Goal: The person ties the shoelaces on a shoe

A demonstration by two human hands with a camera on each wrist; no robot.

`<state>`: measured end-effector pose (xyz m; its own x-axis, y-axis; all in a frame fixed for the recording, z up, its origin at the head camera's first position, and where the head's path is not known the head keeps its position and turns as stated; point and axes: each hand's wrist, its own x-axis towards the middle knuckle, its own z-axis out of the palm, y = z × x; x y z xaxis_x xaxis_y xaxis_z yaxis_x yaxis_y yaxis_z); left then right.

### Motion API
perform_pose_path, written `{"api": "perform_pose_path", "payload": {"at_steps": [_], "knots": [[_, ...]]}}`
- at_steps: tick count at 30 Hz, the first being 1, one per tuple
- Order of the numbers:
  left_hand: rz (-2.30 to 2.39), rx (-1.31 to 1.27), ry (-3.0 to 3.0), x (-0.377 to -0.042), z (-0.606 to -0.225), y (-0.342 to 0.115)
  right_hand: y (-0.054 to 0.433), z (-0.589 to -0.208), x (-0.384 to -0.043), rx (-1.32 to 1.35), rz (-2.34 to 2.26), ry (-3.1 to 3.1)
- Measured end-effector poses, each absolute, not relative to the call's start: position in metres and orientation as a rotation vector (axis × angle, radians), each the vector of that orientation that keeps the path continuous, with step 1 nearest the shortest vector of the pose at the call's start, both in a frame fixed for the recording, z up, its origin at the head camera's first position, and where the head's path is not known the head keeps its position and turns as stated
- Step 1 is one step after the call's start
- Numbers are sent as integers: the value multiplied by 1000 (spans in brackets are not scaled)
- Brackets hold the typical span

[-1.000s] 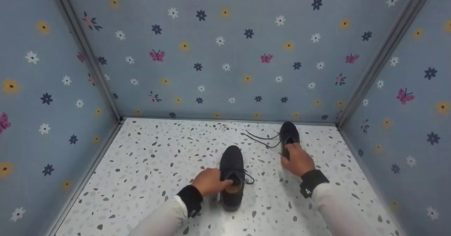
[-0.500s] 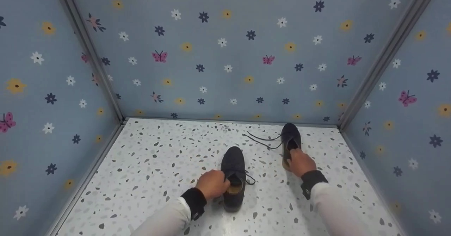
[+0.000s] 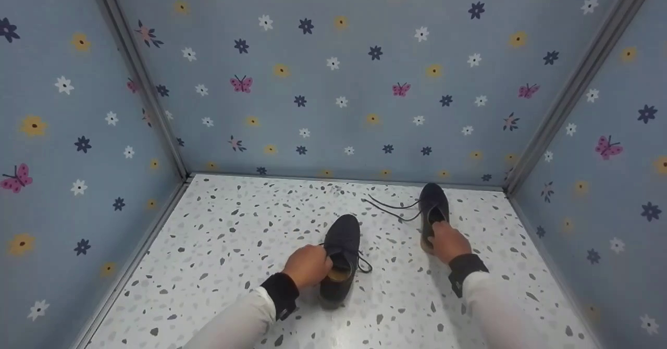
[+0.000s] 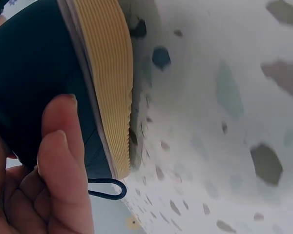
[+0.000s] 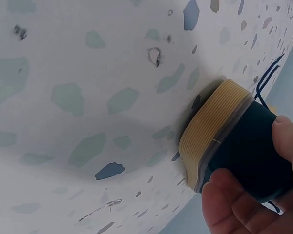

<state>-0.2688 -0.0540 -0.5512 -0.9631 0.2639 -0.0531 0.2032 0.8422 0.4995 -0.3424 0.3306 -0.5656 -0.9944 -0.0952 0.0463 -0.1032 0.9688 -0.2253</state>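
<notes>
Two dark lace-up shoes stand on the speckled floor. The nearer shoe (image 3: 344, 234), toe pointing away, has a lace loop (image 3: 365, 265) on its right side. My left hand (image 3: 308, 265) grips the left edge of its opening; in the left wrist view, fingertips (image 4: 63, 114) press its dark side above the ribbed tan sole (image 4: 110, 83). Farther right, beside the back wall, is the other shoe (image 3: 432, 198), its loose laces (image 3: 393, 211) spread leftward. My right hand (image 3: 449, 240) holds it at the heel, thumb and fingers round the back in the right wrist view.
A white speckled floor (image 3: 234, 265) lies under both shoes. Blue flowered panels enclose it: a back wall (image 3: 333, 83), a left wall (image 3: 52, 208) and a right wall (image 3: 625, 192). Grey metal strips (image 3: 143, 78) run along the corners.
The nearer shoe has turned slightly, its heel swinging left with my left hand. My right hand has drawn back from the other shoe's opening to its heel.
</notes>
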Motion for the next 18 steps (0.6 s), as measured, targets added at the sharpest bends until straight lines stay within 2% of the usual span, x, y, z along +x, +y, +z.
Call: {"api": "perform_pose_path", "payload": {"at_steps": [18], "knots": [[767,41,2997,-319,-532,-134,330,-568,-339,170,333,-3040]]}}
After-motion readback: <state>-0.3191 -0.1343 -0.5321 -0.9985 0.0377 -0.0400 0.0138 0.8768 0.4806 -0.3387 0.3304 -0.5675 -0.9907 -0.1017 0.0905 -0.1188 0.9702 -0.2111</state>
